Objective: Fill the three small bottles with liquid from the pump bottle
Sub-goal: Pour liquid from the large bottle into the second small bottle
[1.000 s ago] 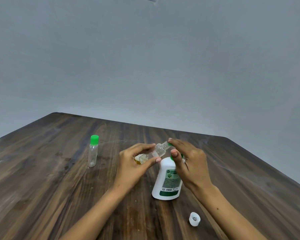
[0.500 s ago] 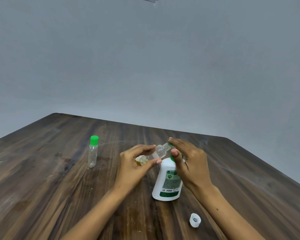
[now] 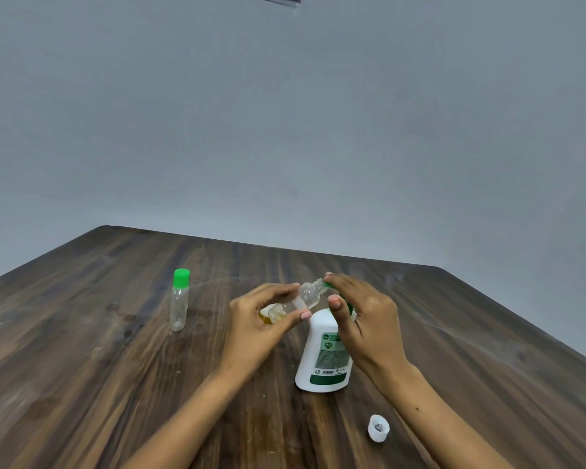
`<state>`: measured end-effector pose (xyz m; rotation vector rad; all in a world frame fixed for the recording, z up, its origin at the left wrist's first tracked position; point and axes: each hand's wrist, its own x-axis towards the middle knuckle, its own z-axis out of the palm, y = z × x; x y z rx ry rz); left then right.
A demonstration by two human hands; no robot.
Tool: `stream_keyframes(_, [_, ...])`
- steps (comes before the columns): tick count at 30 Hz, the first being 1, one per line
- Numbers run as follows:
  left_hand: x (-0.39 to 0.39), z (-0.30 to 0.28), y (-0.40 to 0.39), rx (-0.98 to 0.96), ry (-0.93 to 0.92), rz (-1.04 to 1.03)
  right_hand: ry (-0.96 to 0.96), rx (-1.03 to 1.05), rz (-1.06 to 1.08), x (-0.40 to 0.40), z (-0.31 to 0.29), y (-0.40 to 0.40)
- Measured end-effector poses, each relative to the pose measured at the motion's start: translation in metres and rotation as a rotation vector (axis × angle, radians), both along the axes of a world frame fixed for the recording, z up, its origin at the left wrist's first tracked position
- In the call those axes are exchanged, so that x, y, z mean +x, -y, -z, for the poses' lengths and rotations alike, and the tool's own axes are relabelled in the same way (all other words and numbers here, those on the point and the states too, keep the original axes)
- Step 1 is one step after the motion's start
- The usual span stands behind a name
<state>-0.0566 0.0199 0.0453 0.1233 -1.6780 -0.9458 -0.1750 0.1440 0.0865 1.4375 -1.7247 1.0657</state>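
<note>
A white pump bottle (image 3: pixel 325 360) with a green label stands on the wooden table. My right hand (image 3: pixel 366 319) lies over its green pump head, fingers on the nozzle. My left hand (image 3: pixel 261 319) pinches a small clear bottle (image 3: pixel 305 297), uncapped and tilted, its open neck held against the nozzle tip; some yellowish liquid sits at its lower end. Another small clear bottle (image 3: pixel 179 304) with a green cap stands upright to the left, apart from both hands. A third small bottle is not visible.
A small white cap (image 3: pixel 378 428) lies on the table (image 3: pixel 82 367) near my right forearm. The table's far edge runs in front of a plain grey wall.
Both hands keep the same hold on the small bottle and the pump head. Nothing on the table has visibly moved.
</note>
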Motion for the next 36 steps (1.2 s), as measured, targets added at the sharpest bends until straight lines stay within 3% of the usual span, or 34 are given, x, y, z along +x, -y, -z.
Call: stream_keyframes(36, [0.0, 0.001, 0.0, -0.008, 0.003, -0.005, -0.013, -0.007, 0.013, 0.0, 0.005, 0.0])
